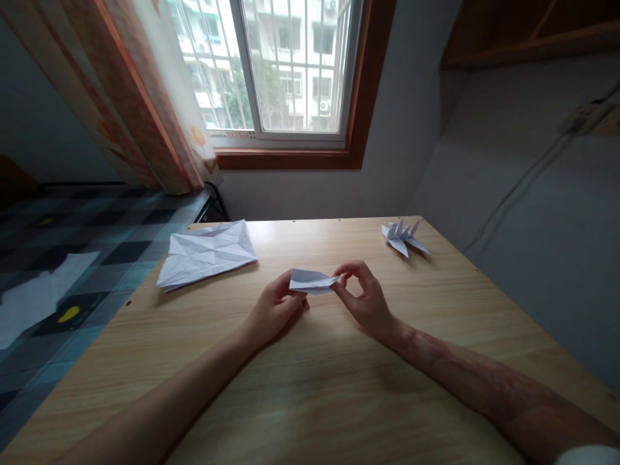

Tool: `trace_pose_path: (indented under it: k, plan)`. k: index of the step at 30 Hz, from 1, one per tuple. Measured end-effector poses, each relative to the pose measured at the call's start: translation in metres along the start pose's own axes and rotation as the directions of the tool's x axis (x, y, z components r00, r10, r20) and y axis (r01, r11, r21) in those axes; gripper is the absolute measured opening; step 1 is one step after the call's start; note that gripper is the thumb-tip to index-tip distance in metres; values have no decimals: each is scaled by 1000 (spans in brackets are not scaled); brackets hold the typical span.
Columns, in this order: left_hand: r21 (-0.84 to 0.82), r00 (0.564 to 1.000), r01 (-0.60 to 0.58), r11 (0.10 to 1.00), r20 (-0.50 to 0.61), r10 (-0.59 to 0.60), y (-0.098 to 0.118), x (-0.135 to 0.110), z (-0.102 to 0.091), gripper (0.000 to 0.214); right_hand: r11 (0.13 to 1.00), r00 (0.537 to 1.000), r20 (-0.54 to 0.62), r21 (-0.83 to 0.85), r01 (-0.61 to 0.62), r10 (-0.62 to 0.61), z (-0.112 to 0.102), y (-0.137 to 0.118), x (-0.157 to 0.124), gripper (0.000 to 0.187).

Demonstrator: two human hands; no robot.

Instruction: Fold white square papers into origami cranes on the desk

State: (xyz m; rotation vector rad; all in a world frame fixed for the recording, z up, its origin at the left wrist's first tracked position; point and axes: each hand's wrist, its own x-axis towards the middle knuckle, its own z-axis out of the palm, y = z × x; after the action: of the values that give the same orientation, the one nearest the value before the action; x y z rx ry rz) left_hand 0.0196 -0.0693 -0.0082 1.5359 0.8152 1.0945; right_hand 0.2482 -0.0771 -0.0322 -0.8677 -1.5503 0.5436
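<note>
A small folded piece of white paper (pixel 310 280) is held between my two hands, just above the wooden table (pixel 310 374). My left hand (pixel 279 305) grips its left end, thumb in front and fingers behind and beneath. At the paper's pointed right end, my right hand (pixel 364 298) pinches the tip between thumb and index finger, which form a ring. Several folds show along the paper, though its underside is hidden.
Creased white paper sheets (pixel 210 253) lie at the table's back left. Folded paper cranes (pixel 403 236) sit at the back right. Beyond the left edge is a checked bed (pixel 111 223) with white paper (pixel 46 294) on it. A window (pixel 290 71) stands behind.
</note>
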Motion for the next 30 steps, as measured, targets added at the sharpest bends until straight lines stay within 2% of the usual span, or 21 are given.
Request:
trace_pose_path:
  k: [9,13,17,24,30]
  plan:
    - [192,997,-73,979,-3,75,1,-1,-1,18,997,999,10,66,-40,39,-3,1,2,16]
    - [213,996,-92,973,33,87,0,-2,-1,27,994,998,-7,92,-64,65,-1,3,5,14]
    - [224,996,-88,971,26,85,2,-3,-1,24,995,997,27,73,-71,69,-1,3,6,15]
    - [191,998,-62,980,25,59,-2,-2,-1,15,1000,998,56,14,-5,4,-1,-2,8,2]
    - [160,999,-40,986,43,33,-1,-4,3,17,992,997,29,-104,74,-72,-2,-5,6,10]
